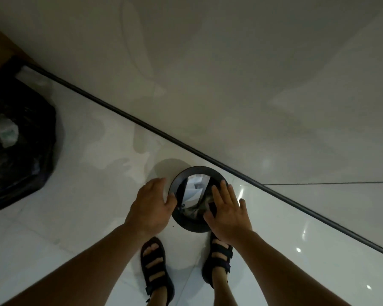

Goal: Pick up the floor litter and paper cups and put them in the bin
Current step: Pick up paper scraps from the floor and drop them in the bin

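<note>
- Head cam is showing one small round bin [199, 169] sitting at 6 o'clock, near the wall.
- White paper [194, 189] is already lying inside, so I'm guessing we're nearly done; I'm not spotting any cups left in view.
- Two hands: left hand [152, 205] at the bin's 9 o'clock, right hand [227, 212] at its 3, both flat-fingered at the rim, gripping nothing.
- One black bag [29, 151] is slumping at 9 o'clock.

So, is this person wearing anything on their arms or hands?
No. Both forearms are bare, with no sleeves in view. The left hand and right hand show no gloves, rings, watch or bracelets. Dark strapped sandals are on the feet.
</note>
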A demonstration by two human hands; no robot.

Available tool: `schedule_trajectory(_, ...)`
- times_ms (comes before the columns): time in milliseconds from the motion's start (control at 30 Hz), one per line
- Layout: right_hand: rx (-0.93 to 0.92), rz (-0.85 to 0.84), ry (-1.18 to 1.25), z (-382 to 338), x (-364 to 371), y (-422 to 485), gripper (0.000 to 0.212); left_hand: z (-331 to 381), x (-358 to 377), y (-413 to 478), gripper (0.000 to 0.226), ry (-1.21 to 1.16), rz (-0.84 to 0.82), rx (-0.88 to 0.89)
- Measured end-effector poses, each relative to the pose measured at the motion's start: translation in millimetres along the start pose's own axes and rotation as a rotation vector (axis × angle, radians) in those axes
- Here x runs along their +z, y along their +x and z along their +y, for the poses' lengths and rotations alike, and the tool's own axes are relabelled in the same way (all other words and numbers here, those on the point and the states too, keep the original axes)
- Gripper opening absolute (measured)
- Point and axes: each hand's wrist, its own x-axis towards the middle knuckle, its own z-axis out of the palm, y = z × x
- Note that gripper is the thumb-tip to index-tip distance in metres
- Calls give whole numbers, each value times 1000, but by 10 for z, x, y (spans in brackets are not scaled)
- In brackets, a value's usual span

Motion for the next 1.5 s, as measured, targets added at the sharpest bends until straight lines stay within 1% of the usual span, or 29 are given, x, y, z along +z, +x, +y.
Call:
schedule_trajectory(67, 65, 16, 52, 17, -247, -360, 75, 248, -232, -214, 47, 82, -38, 63)
schedule_trajectory(167, 158, 18, 88, 51, -613, -997, 73, 661, -507, -571, 53, 199, -107, 192)
schedule_trajectory(300, 257, 57, 146, 200, -1007, -1900, 71, 1322, -705, -1048, 53, 296, -152, 308)
schedule_trajectory(433, 377, 151, 227, 448, -1252, -2828, 70, 2078, -672, -1579, 54, 368, -200, 409)
schedule_trajectory(567, 463, 232, 306, 842, -1263, -3815, 70, 2787, -385, -2200, 57, 475, -269, 504)
schedule_trajectory(700, 580, 302, 410, 1386, -1034, -4896, 70, 3424, 173, -2993, 57, 518, -326, 621)
schedule_trajectory(833, 728, 364, 532, 1861, -590, -6064, 72, 3918, 961, -3933, 57, 604, -415, 740)
schedule_trajectory(933, 848, 435, 616, 2213, -246, -6859, 75, 4289, 1559, -4627, 56, 676, -502, 898)
schedule_trajectory(1033, 967, 505, 708, 2526, 85, -7534, 79, 4676, 2077, -5228, 57, 762, -545, 1033)
schedule_trajectory(1267, 1232, 615, 873, 3348, 729, -8744, 79, 5536, 3280, -6191, 59, 908, -655, 1256)
schedule_trajectory(1400, 1360, 648, 917, 4021, 1004, -9297, 79, 6109, 4114, -6598, 60, 959, -697, 1333)
schedule_trajectory(1500, 1480, 688, 976, 4521, 1183, -9694, 78, 6596, 4749, -6947, 60, 969, -726, 1429)
